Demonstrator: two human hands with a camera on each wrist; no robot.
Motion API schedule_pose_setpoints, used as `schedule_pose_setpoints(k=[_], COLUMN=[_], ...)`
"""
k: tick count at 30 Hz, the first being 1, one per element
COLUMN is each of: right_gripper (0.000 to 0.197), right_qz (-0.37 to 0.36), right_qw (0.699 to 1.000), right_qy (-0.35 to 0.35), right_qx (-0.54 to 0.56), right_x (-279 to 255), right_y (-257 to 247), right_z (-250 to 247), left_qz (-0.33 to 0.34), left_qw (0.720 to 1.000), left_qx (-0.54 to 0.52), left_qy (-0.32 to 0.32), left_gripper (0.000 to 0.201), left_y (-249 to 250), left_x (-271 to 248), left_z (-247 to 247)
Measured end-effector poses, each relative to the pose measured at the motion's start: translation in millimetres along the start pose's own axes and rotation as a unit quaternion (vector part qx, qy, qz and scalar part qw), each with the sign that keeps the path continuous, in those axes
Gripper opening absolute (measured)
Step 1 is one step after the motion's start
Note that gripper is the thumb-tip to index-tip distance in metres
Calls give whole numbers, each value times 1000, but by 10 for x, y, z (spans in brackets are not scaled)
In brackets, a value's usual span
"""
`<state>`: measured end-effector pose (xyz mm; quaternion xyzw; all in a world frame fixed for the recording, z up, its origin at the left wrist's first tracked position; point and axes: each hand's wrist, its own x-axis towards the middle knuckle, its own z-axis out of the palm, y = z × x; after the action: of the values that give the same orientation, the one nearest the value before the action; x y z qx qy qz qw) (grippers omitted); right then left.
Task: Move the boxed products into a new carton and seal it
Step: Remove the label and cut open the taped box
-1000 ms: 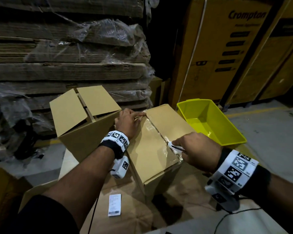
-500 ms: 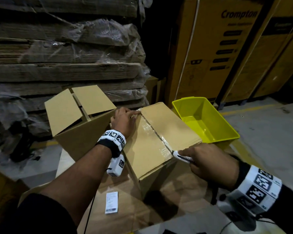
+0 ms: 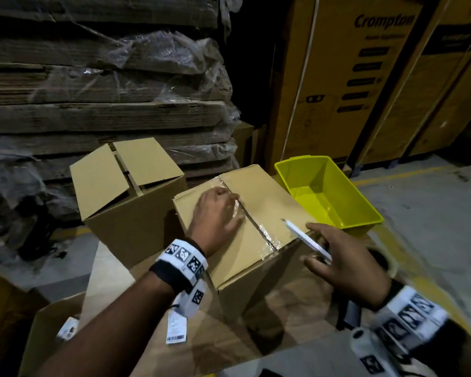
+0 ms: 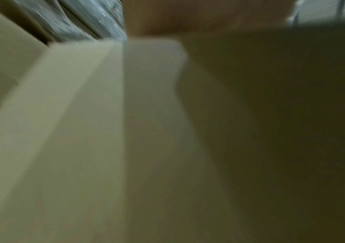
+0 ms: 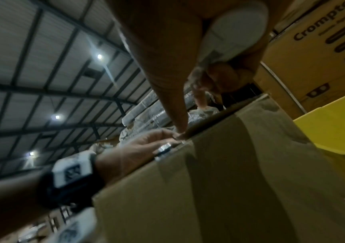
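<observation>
Warehouse / storage floor. Evidence: stack of flattened corrugated sheets [image 3: 104,85] under torn stretch wrap, piled high at the back left; tall strapped Crompton appliance cartons [image 3: 346,77] standing in a row at the back right; bare concrete floor [image 3: 433,213] with a painted yellow line [image 3: 397,176]; right wrist view shows a corrugated metal roof [image 5: 42,69] on steel trusses with high-bay lamps [image 5: 99,56]. Packing going on at floor level: brown cartons on flattened cardboard [image 3: 229,330] with a barcode label [image 3: 176,338], yellow plastic bin [image 3: 329,194] beside them.
</observation>
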<state>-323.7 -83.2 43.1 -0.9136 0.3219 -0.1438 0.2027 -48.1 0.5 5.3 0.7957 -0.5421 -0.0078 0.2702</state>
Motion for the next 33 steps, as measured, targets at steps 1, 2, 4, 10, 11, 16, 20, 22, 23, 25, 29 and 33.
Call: schedule_pose_setpoints(k=[1,2,4,10,11,16,20,22,23,25,29,33], right_gripper=[58,53,50,49,47,37,20,13,12,15,17,35], right_qz=[0,2,-6,-62,-71,-101,-130,-133,-130,-121,-134,-136], right_qw=[1000,1000,1000,997,996,994,990,987,987,988,991,989], right_qy=[16,22,13,-25,-31,-5,59,86,94,92,8,-51], right_qx=[0,-4,-17,-48,-50,-43,-12,-12,-13,-9,0,37], right_x=[82,159,289,512,534,634,581,530,513,498,538,640], right_y=[17,18,14,130,144,164,188,198,199,197,177,35], right_z=[103,196,320,320,308,207,230,279,301,335,307,112], left_qz=[9,17,25,8,8,6,1,-3,-8,-16,3,-1], left_qw=[1000,1000,999,1000,1000,999,999,999,999,998,993,993], left_qx=[0,-1,-5,1,4,-5,-17,-13,-7,15,85,81], left_qy=[-12,-21,-29,-26,-29,-38,-43,-47,-50,-57,-80,-81], left_gripper=[46,45,47,59,59,59,63,70,73,81,70,59], left_y=[70,125,170,161,169,197,216,210,188,119,20,-47], left_x=[-77,-153,-254,-324,-325,-330,-327,-325,-315,-259,-59,43], left_z=[26,55,107,113,114,84,62,66,59,26,-60,-83])
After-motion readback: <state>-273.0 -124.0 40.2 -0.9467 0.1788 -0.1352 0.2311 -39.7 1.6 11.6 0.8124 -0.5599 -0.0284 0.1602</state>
